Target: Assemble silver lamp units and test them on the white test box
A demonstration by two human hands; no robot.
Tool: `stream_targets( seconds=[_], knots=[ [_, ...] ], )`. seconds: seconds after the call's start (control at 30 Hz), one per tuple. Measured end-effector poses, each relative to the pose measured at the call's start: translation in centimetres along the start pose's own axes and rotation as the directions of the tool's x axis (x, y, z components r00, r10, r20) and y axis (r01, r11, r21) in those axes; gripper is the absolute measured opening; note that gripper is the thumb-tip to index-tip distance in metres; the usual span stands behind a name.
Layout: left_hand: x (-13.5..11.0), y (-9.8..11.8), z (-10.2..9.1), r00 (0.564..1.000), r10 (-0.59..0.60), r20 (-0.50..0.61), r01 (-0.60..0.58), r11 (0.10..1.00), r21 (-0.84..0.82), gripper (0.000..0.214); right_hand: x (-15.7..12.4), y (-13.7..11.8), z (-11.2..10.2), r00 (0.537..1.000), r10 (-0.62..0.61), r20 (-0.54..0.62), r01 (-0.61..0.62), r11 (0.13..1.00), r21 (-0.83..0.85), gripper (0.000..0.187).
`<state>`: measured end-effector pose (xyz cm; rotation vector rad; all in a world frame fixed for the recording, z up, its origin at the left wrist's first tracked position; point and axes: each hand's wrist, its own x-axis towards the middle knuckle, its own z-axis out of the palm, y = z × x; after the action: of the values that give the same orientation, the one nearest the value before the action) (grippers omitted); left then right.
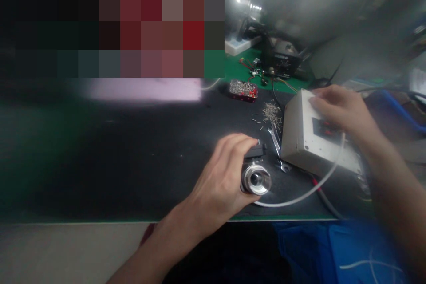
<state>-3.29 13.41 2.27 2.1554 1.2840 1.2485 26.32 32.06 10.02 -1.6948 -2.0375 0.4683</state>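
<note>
My left hand (pixel 224 173) is wrapped around a round silver metal fitting (pixel 256 179) with a black part on top, held just above the black mat near the table's front edge. My right hand (pixel 339 108) rests on top of a white box (pixel 304 135) that has a black panel with red marks on its upper face. A thin white tube (pixel 309 191) loops from the fitting round to the box. A small silver wrench (pixel 278 151) lies between fitting and box.
A black mat (pixel 133 155) covers the green bench. A red tray of small metal parts (pixel 242 89) and a scatter of loose pins (pixel 271 113) lie behind. A black device (pixel 282 62) with wires stands farther back. A blue bin (pixel 333 253) sits below the table edge.
</note>
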Motion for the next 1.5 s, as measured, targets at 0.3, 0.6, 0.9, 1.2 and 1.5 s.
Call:
stream_targets(
  seconds=[0.3,0.6,0.9,1.2,1.5],
  knots=[
    [0.0,0.0,0.0,1.000,0.013,-0.010,-0.013,1.000,-0.007,0.084,-0.1,0.1,0.1,1.000,-0.003,-0.013,0.003,1.000,0.008,0.037],
    [-0.1,0.0,0.0,1.000,0.023,-0.016,-0.023,1.000,0.000,0.086,-0.2,-0.3,0.2,0.999,0.029,-0.022,-0.029,1.000,0.007,0.038],
    [0.0,0.0,0.0,1.000,0.021,-0.017,-0.021,1.000,0.008,0.084,-0.4,-0.8,0.1,0.999,0.045,-0.022,-0.044,0.998,0.041,0.036],
    [-0.1,0.0,0.1,0.999,0.024,-0.023,-0.024,1.000,0.009,0.084,-0.2,-1.1,0.2,0.998,0.054,-0.032,-0.053,0.998,0.033,0.031],
    [-0.1,-0.1,0.1,0.999,0.023,-0.025,-0.023,1.000,0.020,0.088,-0.5,-1.3,0.2,0.998,0.052,-0.024,-0.050,0.996,0.076,0.033]
  ],
)
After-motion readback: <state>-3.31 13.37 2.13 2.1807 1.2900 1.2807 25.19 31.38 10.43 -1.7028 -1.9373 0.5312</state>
